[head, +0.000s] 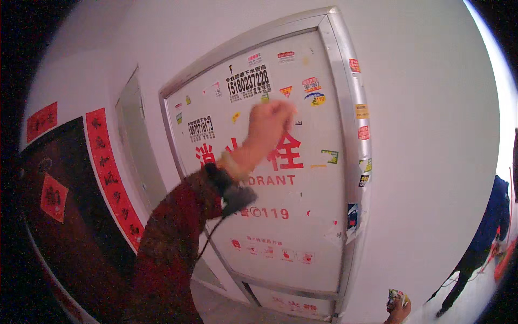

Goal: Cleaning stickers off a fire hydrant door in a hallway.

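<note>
My left hand [272, 121] is raised before the white door panel [259, 198] of a metal-framed fire hydrant cabinet. Its fingers are curled inward and blurred; whether anything is pinched between them I cannot tell. A small green sticker [265, 98] shows just above the knuckles, and an orange-red triangular sticker [286, 91] lies close to the fingertips. Large printed stickers [247, 83] with black writing are stuck higher on the panel. Low at the right, my right hand [400, 312] grips a small crumpled wad of colourful paper scraps [395, 299].
More stickers [363, 133] run down the cabinet's metal frame [344, 81]. A dark door [77, 182] with red paper banners [106, 150] stands on the left. Beyond the wall edge at right, a person in dark clothes [483, 227] stands near a red object [506, 259]. A cable [210, 237] hangs from my left wrist.
</note>
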The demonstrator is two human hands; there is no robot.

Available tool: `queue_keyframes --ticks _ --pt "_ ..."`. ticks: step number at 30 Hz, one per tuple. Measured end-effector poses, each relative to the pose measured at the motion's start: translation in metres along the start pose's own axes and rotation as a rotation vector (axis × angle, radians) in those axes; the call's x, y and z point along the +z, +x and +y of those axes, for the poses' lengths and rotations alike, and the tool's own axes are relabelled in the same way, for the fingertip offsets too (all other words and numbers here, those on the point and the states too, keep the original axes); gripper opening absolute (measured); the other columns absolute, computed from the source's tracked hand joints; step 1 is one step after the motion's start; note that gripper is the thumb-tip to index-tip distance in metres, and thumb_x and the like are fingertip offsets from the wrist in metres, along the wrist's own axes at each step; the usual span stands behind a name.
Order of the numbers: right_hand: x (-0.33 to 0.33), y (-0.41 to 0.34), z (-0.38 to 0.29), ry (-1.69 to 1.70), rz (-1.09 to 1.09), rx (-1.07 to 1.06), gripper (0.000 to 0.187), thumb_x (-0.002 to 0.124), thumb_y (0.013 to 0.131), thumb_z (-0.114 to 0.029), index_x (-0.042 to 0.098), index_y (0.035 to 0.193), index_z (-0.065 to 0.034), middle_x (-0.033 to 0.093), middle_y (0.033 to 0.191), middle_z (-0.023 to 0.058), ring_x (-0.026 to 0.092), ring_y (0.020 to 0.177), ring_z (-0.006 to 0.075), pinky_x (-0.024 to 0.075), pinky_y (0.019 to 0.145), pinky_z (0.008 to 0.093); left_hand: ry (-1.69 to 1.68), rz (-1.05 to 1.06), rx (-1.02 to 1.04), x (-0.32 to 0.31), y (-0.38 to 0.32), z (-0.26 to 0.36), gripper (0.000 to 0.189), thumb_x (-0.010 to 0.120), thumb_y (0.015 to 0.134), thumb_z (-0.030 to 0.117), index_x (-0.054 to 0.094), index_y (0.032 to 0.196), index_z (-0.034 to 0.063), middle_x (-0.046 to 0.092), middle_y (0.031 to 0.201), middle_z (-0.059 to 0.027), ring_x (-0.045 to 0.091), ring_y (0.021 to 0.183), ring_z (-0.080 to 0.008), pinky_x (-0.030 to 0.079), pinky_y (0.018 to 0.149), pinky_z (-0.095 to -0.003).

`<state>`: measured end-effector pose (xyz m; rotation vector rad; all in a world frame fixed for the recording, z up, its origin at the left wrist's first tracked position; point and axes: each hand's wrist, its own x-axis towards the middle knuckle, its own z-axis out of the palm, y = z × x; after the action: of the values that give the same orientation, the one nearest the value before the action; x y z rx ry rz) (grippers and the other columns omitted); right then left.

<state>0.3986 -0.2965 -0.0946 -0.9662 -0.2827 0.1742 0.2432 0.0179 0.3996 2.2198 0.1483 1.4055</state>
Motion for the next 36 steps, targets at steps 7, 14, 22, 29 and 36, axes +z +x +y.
queue_keyframes --ticks 7,14,22,29,36 --pt "0.021 -0.007 -0.015 -0.058 0.377 0.196 0.021 0.063 0.079 -0.025 0.052 0.081 -0.0082 0.048 0.064 -0.0006 0.043 0.050 0.0074 0.0330 0.042 0.0206 -0.349 -0.282 -0.042 0.020 0.028 0.041 0.022 0.052 0.087 0.015 0.059 0.103 0.0010 0.059 0.081 -0.0025 0.054 0.068 -0.0090 0.044 0.058 -0.0227" --pt "0.112 0.015 -0.101 0.173 0.028 0.105 0.030 0.058 0.083 -0.020 0.054 0.107 -0.0020 0.059 0.092 0.0050 0.057 0.078 0.0122 0.0487 0.062 0.0258 -0.686 -0.776 -0.673 0.120 -0.148 0.032 0.025 0.050 0.087 0.012 0.056 0.108 -0.0007 0.058 0.083 -0.0026 0.054 0.072 -0.0108 0.044 0.059 -0.0227" --pt "0.127 0.011 -0.110 0.088 -0.021 -0.169 0.021 0.058 0.082 -0.010 0.055 0.101 0.0005 0.062 0.087 0.0077 0.059 0.073 0.0120 0.0515 0.061 0.0260 -0.791 -0.916 -0.865 0.179 -0.214 0.009 0.022 0.055 0.084 0.012 0.059 0.102 -0.0008 0.060 0.081 -0.0042 0.056 0.070 -0.0115 0.045 0.059 -0.0236" --pt "0.120 -0.002 -0.099 0.048 -0.034 -0.133 0.020 0.060 0.081 -0.010 0.057 0.099 0.0000 0.062 0.083 0.0055 0.058 0.070 0.0099 0.0504 0.060 0.0237 -0.690 -0.877 -0.849 0.187 -0.230 0.001 0.015 0.062 0.078 0.007 0.063 0.091 -0.0008 0.063 0.076 -0.0072 0.059 0.063 -0.0129 0.049 0.058 -0.0237" --pt "0.126 -0.004 -0.092 0.008 -0.066 -0.150 0.021 0.060 0.082 -0.010 0.057 0.100 -0.0003 0.062 0.084 0.0049 0.058 0.074 0.0091 0.0489 0.063 0.0236 -0.638 -0.813 -0.707 0.190 -0.237 0.000 0.012 0.065 0.076 0.006 0.062 0.085 -0.0009 0.063 0.073 -0.0082 0.061 0.064 -0.0153 0.051 0.059 -0.0269"
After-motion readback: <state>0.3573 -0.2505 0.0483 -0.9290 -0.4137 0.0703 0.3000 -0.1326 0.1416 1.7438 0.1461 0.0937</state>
